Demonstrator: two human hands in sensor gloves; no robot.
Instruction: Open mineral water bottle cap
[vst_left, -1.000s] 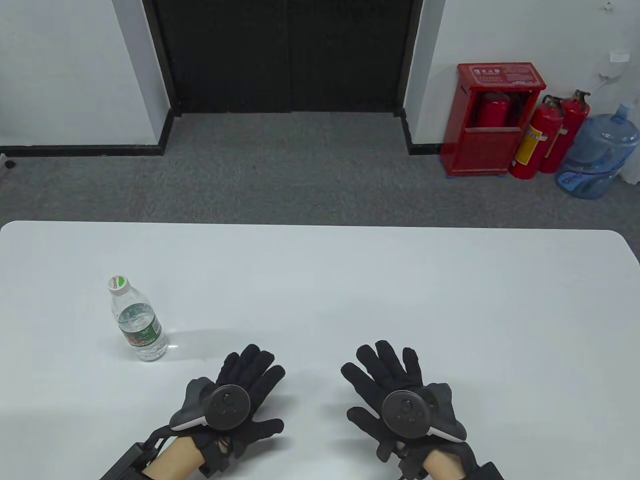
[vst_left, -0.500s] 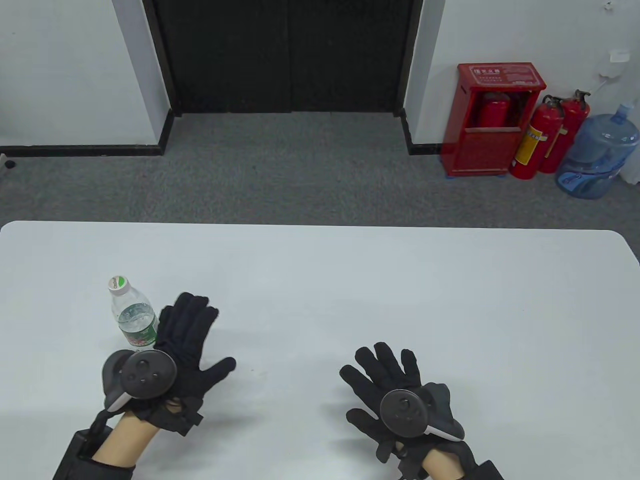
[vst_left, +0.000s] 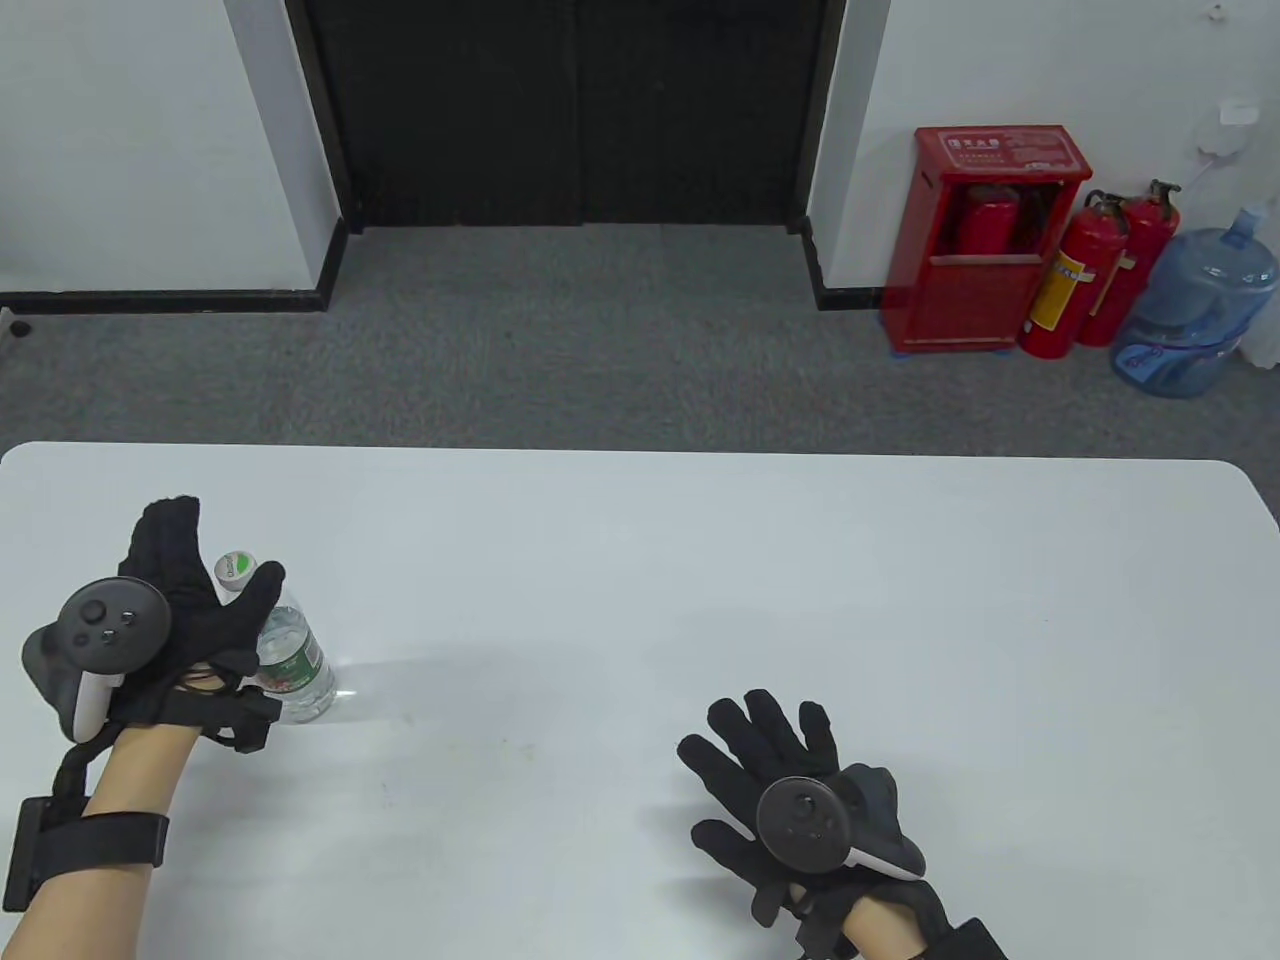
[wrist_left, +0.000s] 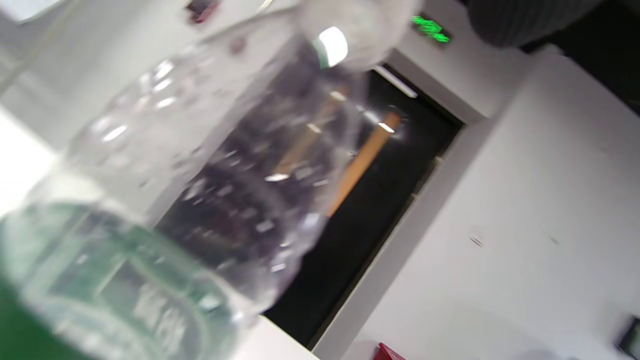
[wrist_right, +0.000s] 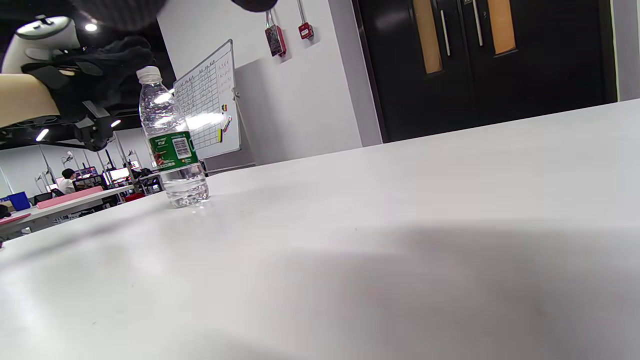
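Observation:
A clear water bottle (vst_left: 297, 668) with a green label and a white-and-green cap (vst_left: 236, 567) stands upright at the left of the white table (vst_left: 700, 580). My left hand (vst_left: 205, 578) is raised beside the bottle's neck, with the thumb in front of it and the fingers spread to the left of the cap. I cannot tell if it touches the bottle. The left wrist view shows the bottle (wrist_left: 215, 165) close up and blurred. The right wrist view shows the bottle (wrist_right: 170, 145) with my left hand (wrist_right: 100, 65) just left of its cap (wrist_right: 149, 74). My right hand (vst_left: 740, 770) lies flat on the table, fingers spread, empty.
The table's far edge (vst_left: 640, 452) runs across the middle of the table view. Beyond it, on the floor, are a red extinguisher cabinet (vst_left: 985, 235), two fire extinguishers (vst_left: 1095, 270) and a blue water jug (vst_left: 1190, 310).
My left hand has lifted off the table and moved left and forward, from beside my right hand to the bottle's neck. The bottle and my right hand have stayed in place.

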